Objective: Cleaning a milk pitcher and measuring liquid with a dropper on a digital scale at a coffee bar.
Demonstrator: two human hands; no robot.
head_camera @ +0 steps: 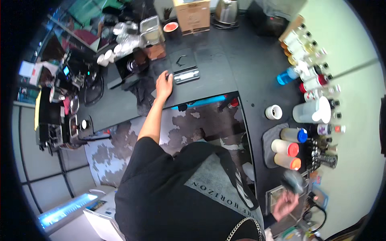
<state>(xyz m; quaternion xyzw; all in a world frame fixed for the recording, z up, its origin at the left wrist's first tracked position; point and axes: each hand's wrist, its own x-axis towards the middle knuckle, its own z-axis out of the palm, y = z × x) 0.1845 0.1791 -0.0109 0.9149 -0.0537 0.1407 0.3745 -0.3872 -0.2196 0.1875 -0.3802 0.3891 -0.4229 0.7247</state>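
Observation:
My left hand (164, 87) reaches across the counter's front edge, fingers apart, just left of a black digital scale (182, 67) with a lit display. Whether the fingertips touch the scale I cannot tell. A dark curved shape lies on its platform. Left of this hand, a dark cloth (141, 92) drapes over the counter edge. Far right and low, my right hand (286, 203) is closed on a blurred dark, glassy vessel (292, 181) above a metal-framed drain tray (273, 197). Motion blur hides the vessel's exact kind.
Three squeeze bottles (285, 147) lie on a grey cloth (267, 141). Nearby are a white cup (273, 112), a plastic pitcher (310, 111) and a row of bottles (310, 76). A cardboard box (193, 18) and a metal kettle (226, 12) stand behind; a coffee machine (54, 120) is left.

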